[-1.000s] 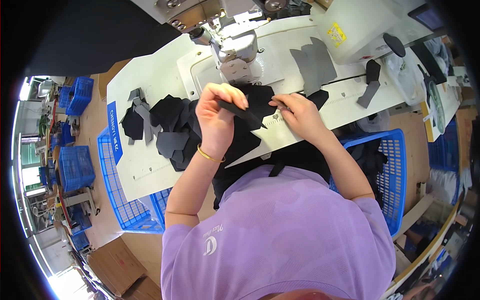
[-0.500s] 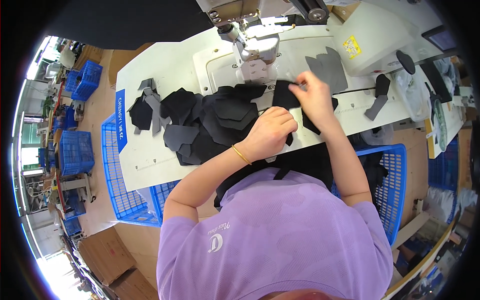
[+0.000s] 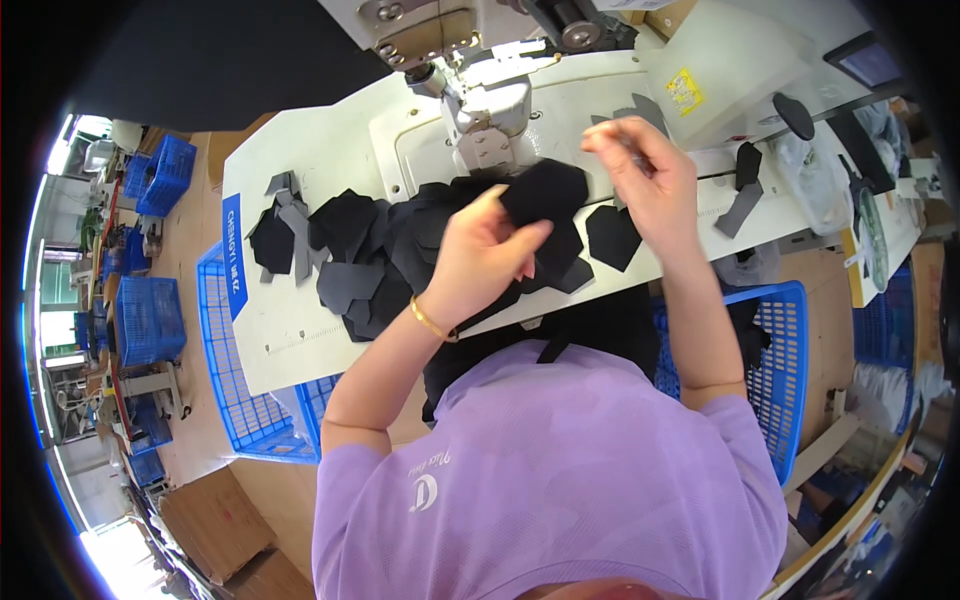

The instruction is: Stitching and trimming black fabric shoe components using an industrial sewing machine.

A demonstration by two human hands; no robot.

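Note:
My left hand (image 3: 482, 250) is closed with its thumb on a black fabric piece (image 3: 548, 192), held up in front of the sewing machine (image 3: 487, 125). My right hand (image 3: 648, 178) is raised to the right of it, thumb and fingertips pinched together; whether anything is between them I cannot make out. Behind those fingertips lie grey cut pieces (image 3: 648, 112). Below and between my hands a single black piece (image 3: 612, 238) rests on the white table (image 3: 290, 335). A loose pile of black and dark grey pieces (image 3: 350, 285) spreads to the left of my left hand.
More black and grey pieces (image 3: 272, 240) lie at the table's left end. A black and a grey piece (image 3: 740, 210) overlap at the right. Blue baskets (image 3: 790, 385) stand below the table on both sides. Cardboard boxes (image 3: 215, 515) sit on the floor at lower left.
My hands have moved apart. The left now lifts a black piece and has shifted left; the right has risen toward the grey pieces. The whole view has shifted slightly.

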